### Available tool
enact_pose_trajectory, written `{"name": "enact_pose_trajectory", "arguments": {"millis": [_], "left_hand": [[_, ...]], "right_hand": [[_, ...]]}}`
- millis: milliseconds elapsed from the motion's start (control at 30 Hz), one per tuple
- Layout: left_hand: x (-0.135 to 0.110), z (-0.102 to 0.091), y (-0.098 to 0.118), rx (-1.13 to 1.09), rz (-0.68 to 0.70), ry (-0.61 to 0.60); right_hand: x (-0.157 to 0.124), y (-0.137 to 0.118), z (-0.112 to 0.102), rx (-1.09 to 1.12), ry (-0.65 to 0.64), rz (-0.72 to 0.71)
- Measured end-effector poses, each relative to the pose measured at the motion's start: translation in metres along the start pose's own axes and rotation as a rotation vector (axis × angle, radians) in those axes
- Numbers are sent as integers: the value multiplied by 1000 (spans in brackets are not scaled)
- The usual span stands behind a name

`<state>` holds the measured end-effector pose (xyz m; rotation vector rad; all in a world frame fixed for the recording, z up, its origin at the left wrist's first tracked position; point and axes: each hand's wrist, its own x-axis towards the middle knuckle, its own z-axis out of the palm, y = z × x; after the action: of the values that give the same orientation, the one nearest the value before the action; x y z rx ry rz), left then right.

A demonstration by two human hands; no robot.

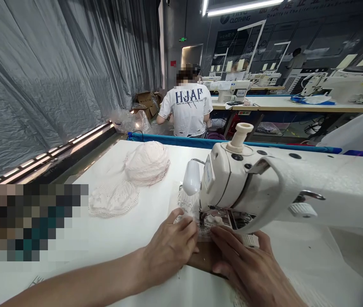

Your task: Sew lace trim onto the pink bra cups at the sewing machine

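A white sewing machine (226,170) stands over the table, its presser foot and needle area low on its left end. Under the foot lies a piece of white lace fabric (188,202), partly hidden by the machine head and my fingers. My left hand (177,243) is curled, its fingers closed on the lace just left of the needle. On the right of the needle, my right hand (248,260) rests with fingers stretched out, its fingertips touching the fabric's near edge. Both hands are close to the presser foot.
White lace pieces lie in a rounded pile (148,164) and a flatter stack (113,199) on the white table (105,264). A blue strip (165,138) runs along the far edge. Beyond it sits a person in a white shirt (189,108), near other sewing machines (232,89).
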<state>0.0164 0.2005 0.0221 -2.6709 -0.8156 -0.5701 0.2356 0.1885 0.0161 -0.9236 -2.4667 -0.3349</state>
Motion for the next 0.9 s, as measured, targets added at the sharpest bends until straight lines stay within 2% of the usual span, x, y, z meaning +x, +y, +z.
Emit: {"name": "enact_pose_trajectory", "arguments": {"millis": [200,400,467,567,700,767,833,900], "left_hand": [[4,4,-7,20,-60,-68],[11,5,-16,15,-131,-71],[4,-1,-9,60,-147,-94],[-17,-17,16,87,-146,-91],[-42,-39,42,-92,-46,-37],[-43,-45,38,-200,-134,-48],[-37,-46,22,-220,-338,-82],[-30,-46,3,-279,-491,-216]], "right_hand": [[-3,4,7,-109,-30,-18],[1,1,6,-34,48,147],[4,-3,4,-18,39,165],[8,-10,-2,48,32,202],[9,-17,-5,160,-33,244],[8,-19,-4,179,-67,231],[6,-19,-4,193,-90,227],[4,-19,-7,222,-124,231]]}}
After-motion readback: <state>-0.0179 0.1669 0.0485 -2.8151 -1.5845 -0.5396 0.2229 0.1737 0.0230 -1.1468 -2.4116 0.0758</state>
